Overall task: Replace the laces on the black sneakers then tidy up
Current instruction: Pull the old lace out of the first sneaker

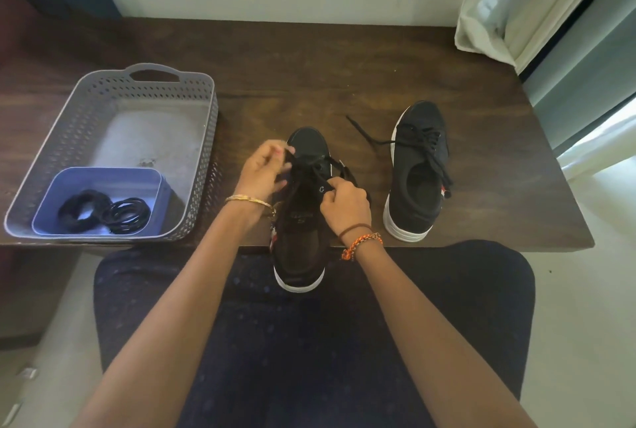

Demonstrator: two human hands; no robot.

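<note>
Pinching the lace (311,166) with my left hand (262,169) and right hand (344,204), fingers curled tight, over the near sneaker (301,221) overhanging the desk (309,66) edge, I risk tugging it off.

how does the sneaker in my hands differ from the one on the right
The held sneaker overhangs the table's near edge, gripped by the left hand and right hand at its laces; the right sneaker lies fully on the table, untouched, one lace trailing loose. Both are black with white soles.
</note>
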